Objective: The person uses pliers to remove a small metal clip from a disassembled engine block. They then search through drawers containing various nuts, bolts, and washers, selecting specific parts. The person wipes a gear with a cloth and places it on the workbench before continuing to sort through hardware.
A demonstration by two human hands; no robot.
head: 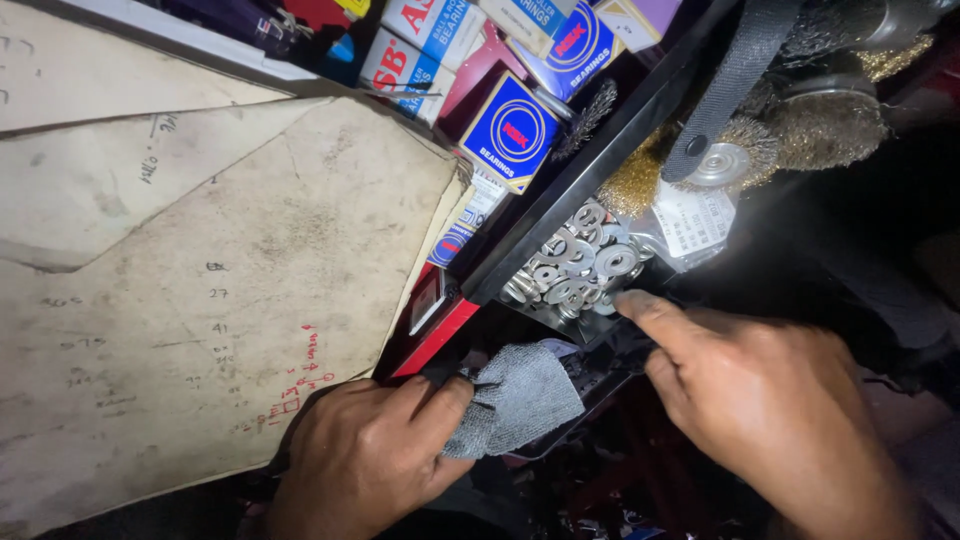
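A small grey knitted cloth is pinched between thumb and fingers of the left hand, at 6 o'clock in the view. The cloth is judged soft, light and limp; a firm pinch at its bunched edge is advised. The right hand, at 4 o'clock, is loosely spread, with the thumb tip touching a clear bag of silver metal washers. Brass-coloured wire wheel brushes are seen at 1 o'clock. Worn brown cardboard sheets lie at 9 o'clock.
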